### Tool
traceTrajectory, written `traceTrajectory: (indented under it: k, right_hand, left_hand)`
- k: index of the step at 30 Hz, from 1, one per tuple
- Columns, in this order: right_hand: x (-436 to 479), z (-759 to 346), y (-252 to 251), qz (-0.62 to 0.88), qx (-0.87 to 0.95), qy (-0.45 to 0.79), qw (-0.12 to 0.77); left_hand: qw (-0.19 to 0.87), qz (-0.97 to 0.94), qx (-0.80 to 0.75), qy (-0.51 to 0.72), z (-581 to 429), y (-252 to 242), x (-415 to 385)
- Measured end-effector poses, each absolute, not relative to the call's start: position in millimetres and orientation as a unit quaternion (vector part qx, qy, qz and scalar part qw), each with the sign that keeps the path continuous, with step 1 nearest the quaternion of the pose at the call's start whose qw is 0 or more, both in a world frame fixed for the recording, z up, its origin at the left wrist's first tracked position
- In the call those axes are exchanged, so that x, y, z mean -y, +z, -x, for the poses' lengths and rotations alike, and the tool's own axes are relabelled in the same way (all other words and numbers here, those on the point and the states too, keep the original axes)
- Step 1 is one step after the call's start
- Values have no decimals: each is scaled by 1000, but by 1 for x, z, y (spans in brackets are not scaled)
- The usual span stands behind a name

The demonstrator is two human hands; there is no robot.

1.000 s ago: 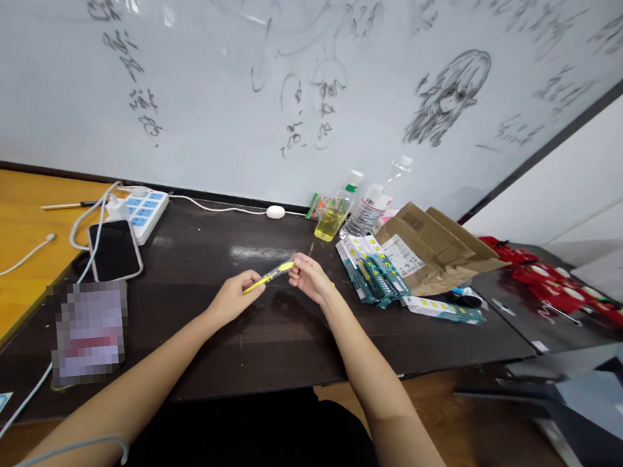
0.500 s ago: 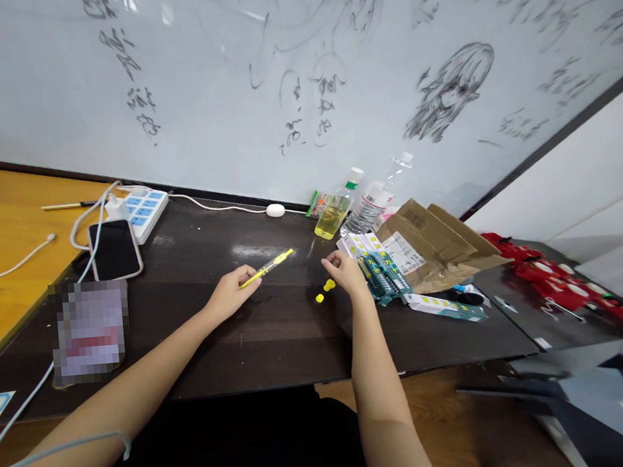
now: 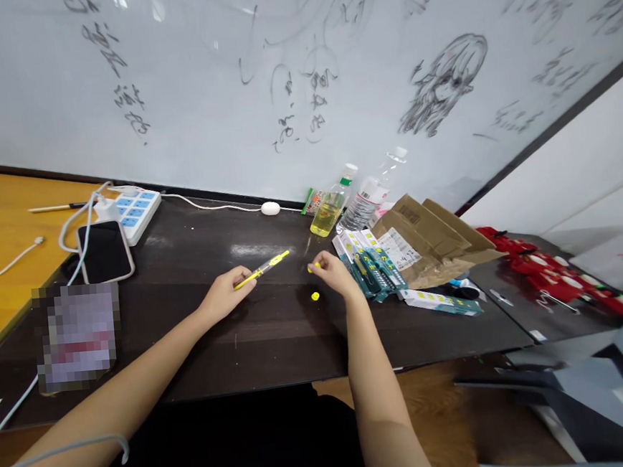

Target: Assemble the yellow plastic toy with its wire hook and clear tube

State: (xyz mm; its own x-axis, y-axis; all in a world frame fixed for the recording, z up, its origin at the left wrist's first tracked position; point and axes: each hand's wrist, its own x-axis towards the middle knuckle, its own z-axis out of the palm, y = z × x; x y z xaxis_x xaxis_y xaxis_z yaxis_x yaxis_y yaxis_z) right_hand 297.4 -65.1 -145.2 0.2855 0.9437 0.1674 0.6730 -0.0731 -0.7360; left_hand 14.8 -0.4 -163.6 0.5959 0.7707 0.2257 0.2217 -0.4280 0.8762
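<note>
So far I had my left fingers clamped on the yellow tool, right fingers pinching one yellow bit; second piece lay unheld, just nearer me.

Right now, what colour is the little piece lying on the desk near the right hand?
Bright yellow; the little piece shows in the head view, the only one.

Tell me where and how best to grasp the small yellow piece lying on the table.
Probably pinch the small yellow piece by its opposite edges, coming from above: it lies low on the dark table, too small for a wider grasp. The right hand, just beyond it, is nearest.
</note>
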Motion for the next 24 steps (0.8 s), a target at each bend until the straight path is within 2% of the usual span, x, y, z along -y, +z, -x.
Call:
traceTrajectory:
  k: [2,5,14,24]
  right_hand:
    - [60,-285,-141,632,534,251,502]
    - [55,-269,-137,557,496,319,585]
    - [57,-264,-138,503,505,399,576]
    - [60,-261,-137,488,509,412,578]
  left_hand:
    - [415,-796,-313,310,-14,-162,2]
    - [391,-818,-305,291,-14,-160,4]
    - [376,-836,-289,277,-15,-162,5]
    - [364,-845,-285,267,-16,-165,5]
